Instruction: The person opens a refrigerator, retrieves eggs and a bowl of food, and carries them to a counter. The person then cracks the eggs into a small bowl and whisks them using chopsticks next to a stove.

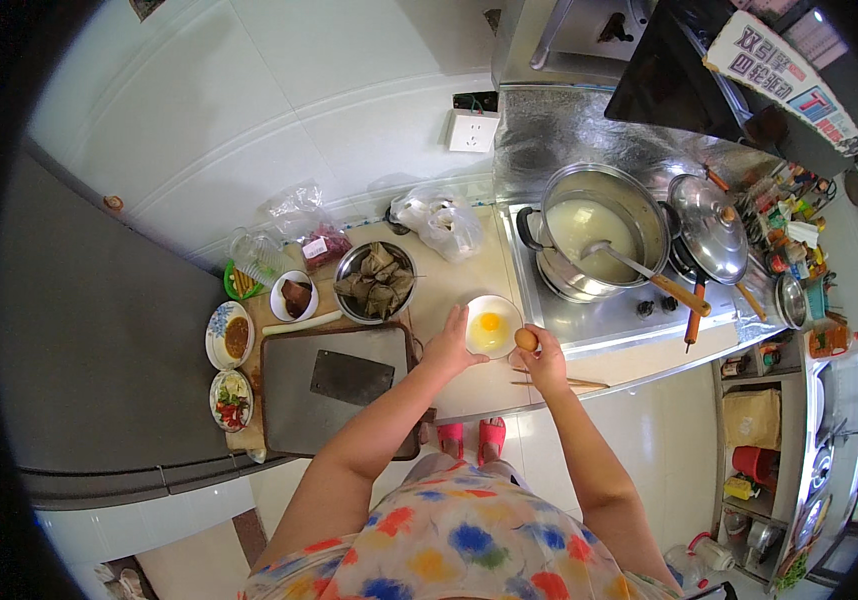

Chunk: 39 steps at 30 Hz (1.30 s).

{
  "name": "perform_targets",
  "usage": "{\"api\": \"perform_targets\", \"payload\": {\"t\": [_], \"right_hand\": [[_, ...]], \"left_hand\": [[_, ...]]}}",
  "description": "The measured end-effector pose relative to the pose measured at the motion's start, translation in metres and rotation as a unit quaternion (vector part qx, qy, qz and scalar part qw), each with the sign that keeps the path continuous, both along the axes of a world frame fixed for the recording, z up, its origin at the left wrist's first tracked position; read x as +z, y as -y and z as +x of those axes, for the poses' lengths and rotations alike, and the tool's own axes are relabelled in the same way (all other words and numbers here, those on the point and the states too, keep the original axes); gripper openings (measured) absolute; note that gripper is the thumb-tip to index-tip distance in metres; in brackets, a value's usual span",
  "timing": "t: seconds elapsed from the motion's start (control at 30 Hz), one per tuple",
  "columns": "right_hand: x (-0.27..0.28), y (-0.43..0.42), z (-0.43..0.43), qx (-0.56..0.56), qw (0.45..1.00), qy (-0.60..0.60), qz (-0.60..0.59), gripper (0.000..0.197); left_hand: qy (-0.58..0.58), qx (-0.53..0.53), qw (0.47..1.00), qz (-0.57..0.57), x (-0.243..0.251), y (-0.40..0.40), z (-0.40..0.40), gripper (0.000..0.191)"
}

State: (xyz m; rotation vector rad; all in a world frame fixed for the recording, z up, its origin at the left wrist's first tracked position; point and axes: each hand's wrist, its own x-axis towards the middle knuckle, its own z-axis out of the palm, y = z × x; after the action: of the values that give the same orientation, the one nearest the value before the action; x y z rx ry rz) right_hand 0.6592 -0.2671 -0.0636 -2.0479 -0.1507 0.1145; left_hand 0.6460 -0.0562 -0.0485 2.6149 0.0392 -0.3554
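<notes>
A white bowl (479, 343) on the counter holds a raw egg with one yolk showing. My left hand (453, 346) rests against the bowl's left rim, thumb and fingers spread around it. In my right hand (545, 360) is a whole brown egg (526, 340), held at the bowl's right rim. Partly hidden under that hand lies a piece of eggshell (517, 360). A pair of wooden chopsticks (586, 384) lies near the counter's front edge, passing behind the right hand.
Right, a ladle (628, 262) rests in a steel pot (555, 264) of whitish liquid on the stove, beside a lidded pan (708, 225). Left, a cleaver (352, 376) lies on a tray (286, 427), near a bowl of leaf-wrapped parcels (376, 289) and dishes of food.
</notes>
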Motion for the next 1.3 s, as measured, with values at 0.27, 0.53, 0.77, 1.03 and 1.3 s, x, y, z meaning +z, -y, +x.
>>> {"api": "perform_targets", "payload": {"t": [0.27,0.53,0.77,1.03,1.3], "right_hand": [[-0.021,0.002,0.006,0.07,0.988,0.123,-0.058,0.048],[-0.005,-0.004,0.008,0.085,0.989,0.098,-0.072,0.041],[-0.019,0.0,0.009,0.083,0.989,0.112,-0.046,0.042],[-0.016,0.002,0.011,0.101,0.987,0.112,-0.057,0.043],[0.034,-0.026,0.037,0.054,0.996,-0.031,0.058,0.039]], "left_hand": [[-0.024,0.015,0.999,0.031,-0.028,0.003,0.004,0.113],[-0.047,0.023,0.998,0.04,-0.014,0.007,0.005,0.113],[-0.097,0.022,0.994,0.042,-0.005,0.009,0.006,0.116],[-0.113,0.021,0.993,0.035,0.002,0.009,0.007,0.115],[0.198,-0.08,0.961,-0.174,0.028,-0.001,0.014,0.067]]}}
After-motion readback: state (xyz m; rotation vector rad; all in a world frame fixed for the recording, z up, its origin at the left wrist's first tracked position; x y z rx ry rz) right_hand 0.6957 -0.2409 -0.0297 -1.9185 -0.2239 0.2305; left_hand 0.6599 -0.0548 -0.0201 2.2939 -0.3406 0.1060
